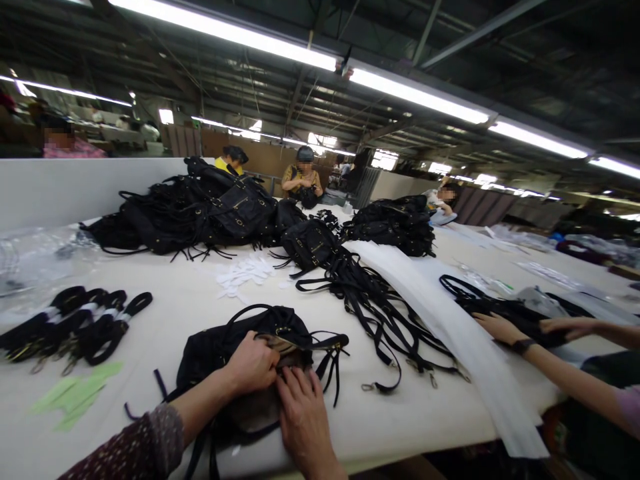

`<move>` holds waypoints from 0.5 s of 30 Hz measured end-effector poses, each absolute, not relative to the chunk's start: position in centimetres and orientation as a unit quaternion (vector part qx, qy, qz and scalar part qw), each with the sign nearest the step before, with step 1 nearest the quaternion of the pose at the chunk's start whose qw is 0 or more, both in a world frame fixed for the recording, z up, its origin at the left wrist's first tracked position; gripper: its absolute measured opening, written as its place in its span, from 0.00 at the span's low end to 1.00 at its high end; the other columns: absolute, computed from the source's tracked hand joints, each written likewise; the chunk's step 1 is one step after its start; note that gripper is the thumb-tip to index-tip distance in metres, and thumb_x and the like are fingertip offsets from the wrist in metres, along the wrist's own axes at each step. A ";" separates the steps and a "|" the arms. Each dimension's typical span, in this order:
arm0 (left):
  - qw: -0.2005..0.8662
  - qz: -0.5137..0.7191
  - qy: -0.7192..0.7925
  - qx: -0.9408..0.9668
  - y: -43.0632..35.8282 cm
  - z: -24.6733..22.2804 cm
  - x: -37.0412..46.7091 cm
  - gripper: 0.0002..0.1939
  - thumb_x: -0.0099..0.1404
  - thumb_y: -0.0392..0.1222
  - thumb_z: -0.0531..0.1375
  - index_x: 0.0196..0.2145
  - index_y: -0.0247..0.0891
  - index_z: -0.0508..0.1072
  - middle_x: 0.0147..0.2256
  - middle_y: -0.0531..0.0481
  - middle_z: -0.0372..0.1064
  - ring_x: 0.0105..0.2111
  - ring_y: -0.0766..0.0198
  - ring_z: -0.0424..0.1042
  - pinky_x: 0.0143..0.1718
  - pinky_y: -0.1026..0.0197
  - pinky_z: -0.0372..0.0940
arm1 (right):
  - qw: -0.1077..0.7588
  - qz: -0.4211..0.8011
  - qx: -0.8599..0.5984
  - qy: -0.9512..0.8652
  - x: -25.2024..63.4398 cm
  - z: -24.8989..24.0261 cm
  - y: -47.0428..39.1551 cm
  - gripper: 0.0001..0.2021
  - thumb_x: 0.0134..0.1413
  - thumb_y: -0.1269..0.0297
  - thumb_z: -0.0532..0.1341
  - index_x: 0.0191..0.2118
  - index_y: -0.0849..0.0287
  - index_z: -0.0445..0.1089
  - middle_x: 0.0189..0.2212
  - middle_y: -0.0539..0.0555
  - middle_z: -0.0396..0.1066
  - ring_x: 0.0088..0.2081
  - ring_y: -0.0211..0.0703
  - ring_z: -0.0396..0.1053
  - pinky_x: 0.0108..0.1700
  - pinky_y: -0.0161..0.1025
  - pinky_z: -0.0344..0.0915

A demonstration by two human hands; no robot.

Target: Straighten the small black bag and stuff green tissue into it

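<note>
We count one black bag under our two hands — left hand, right hand. Rolled strap bundles at left: four, roughly. Bag heaps at the back: three — big heap, single bag, right heap. One loose strap tangle, one white sheet strip, one green paper pile. Co-worker's hands at right: two.

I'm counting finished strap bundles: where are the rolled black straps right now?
In the head view the rolled black straps lie at the table's left side, left of the black bag that both hands work on, just above the green paper pieces.
</note>
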State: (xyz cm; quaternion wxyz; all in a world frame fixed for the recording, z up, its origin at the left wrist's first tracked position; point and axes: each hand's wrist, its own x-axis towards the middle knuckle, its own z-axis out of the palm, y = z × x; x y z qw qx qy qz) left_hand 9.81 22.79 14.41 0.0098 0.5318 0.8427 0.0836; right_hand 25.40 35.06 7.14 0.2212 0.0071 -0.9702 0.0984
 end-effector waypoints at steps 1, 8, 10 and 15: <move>0.009 0.083 0.842 0.533 22.8 14.4 9.8 0.08 0.58 0.39 0.56 0.28 0.38 0.77 0.32 0.42 0.78 0.41 0.48 0.74 0.47 0.45 0.58 | 0.226 0.089 0.005 -0.970 25.7 7.1 35.1 0.24 0.60 0.64 0.58 0.62 0.49 0.59 0.61 0.50 0.65 0.61 0.49 0.59 0.67 0.52 0.41; 0.006 0.080 0.840 0.537 22.8 14.5 9.8 0.09 0.59 0.39 0.56 0.29 0.37 0.76 0.31 0.40 0.77 0.39 0.48 0.74 0.45 0.44 0.59 | 0.169 0.054 -0.006 -0.984 26.5 8.1 34.8 0.27 0.54 0.76 0.52 0.59 0.54 0.63 0.61 0.54 0.66 0.48 0.50 0.70 0.49 0.46 0.66; 0.005 0.079 0.839 0.538 22.7 14.6 9.9 0.10 0.59 0.40 0.55 0.29 0.37 0.76 0.31 0.40 0.77 0.38 0.48 0.74 0.44 0.44 0.59 | 0.113 0.050 -0.028 -0.992 26.2 8.8 34.4 0.29 0.52 0.77 0.51 0.60 0.54 0.62 0.61 0.55 0.65 0.44 0.50 0.73 0.43 0.45 0.69; 0.009 0.078 0.842 0.533 22.7 14.7 9.9 0.10 0.59 0.39 0.55 0.29 0.37 0.76 0.31 0.41 0.77 0.38 0.50 0.74 0.45 0.45 0.59 | -0.005 0.062 -0.072 -0.995 25.1 10.8 33.7 0.23 0.52 0.77 0.48 0.53 0.56 0.66 0.64 0.57 0.61 0.36 0.50 0.77 0.34 0.45 0.72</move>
